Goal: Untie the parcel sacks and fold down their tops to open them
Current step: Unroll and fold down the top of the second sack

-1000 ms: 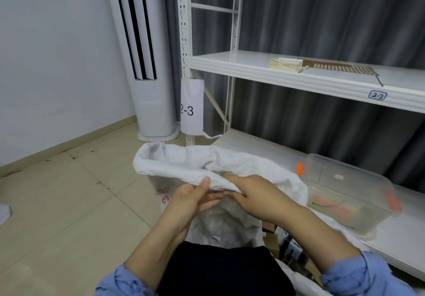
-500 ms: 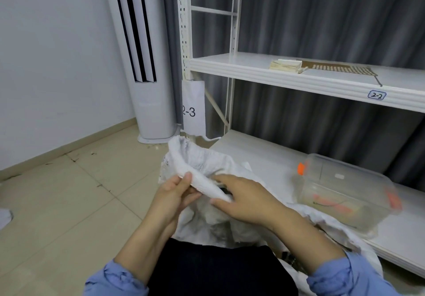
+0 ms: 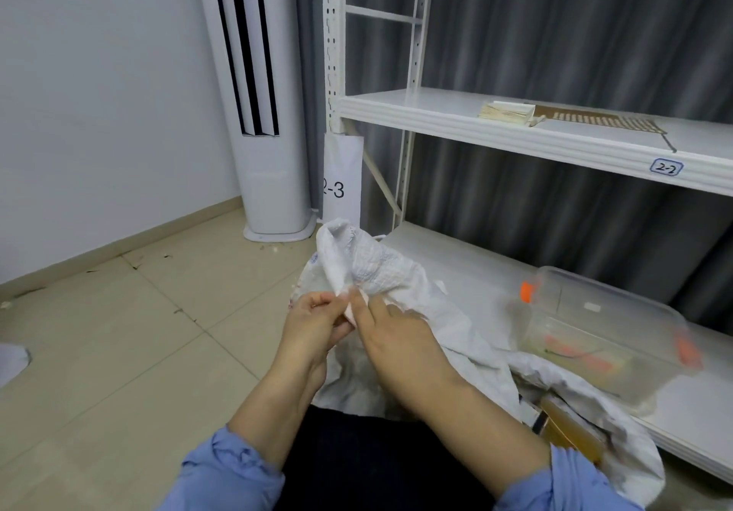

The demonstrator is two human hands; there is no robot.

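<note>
Fingers (image 3: 317, 305) of L hand (image 3: 313, 324) & R hand (image 3: 396, 346) pinch white sack (image 3: 380, 268) at bunched top.

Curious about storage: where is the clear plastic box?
Head view, right side: the clear plastic box sits on the bottom shelf, beside the white sack.

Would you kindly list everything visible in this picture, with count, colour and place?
parcel sack: one, white, before the person, beside the lower shelf
shelf rack: one, white, right
plastic box: one, clear with orange clips, lower shelf
paper stack: one, cream, upper shelf
air conditioner: one, white with black stripes, by the wall
2-3 sign: one, white, rack post
curtain: grey, behind rack
floor: beige tiles, left
left hand: pinches sack's top
right hand: pinches sack's top alongside
</note>
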